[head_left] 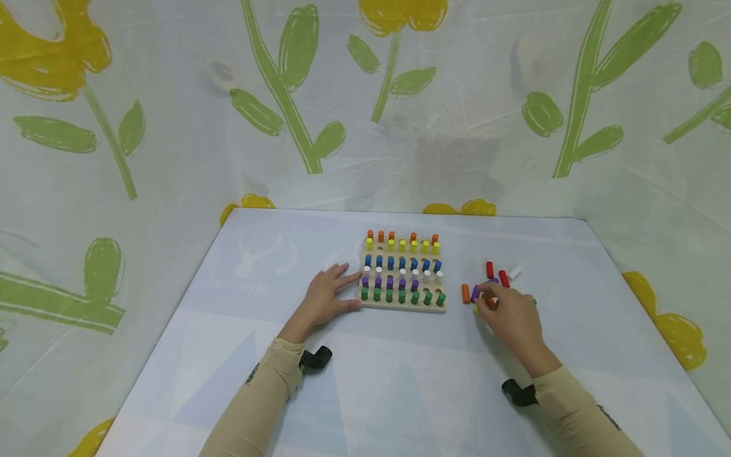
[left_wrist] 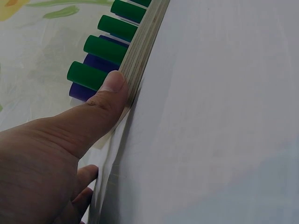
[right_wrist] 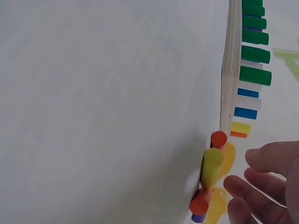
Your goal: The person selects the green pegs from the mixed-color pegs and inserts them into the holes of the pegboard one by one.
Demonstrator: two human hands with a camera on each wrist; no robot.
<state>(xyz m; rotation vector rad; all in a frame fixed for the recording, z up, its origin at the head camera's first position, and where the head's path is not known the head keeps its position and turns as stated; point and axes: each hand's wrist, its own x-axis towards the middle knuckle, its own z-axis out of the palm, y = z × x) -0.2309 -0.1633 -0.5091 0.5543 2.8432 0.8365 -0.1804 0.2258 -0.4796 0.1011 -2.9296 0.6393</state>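
A wooden peg board (head_left: 402,307) stands on the table with rows of orange, yellow, blue, white, purple and green pegs; the orange row at the back has gaps. My left hand (head_left: 327,295) lies at its left side, fingers spread, index fingertip at the edge. In the left wrist view the thumb (left_wrist: 113,82) rests at the board's corner beside a green peg (left_wrist: 86,75). My right hand (head_left: 514,317) hovers over loose pegs to the right. In the right wrist view its thumb and fingers stand apart with nothing between them, near a yellow peg (right_wrist: 211,165) and an orange peg (right_wrist: 218,138).
Around the right hand lie another orange peg (head_left: 465,293), a purple peg (head_left: 475,293), red pegs (head_left: 504,278) and a white peg (head_left: 515,273). The white table (head_left: 400,381) meets a flower-printed curtain (head_left: 457,146) at the back and sides.
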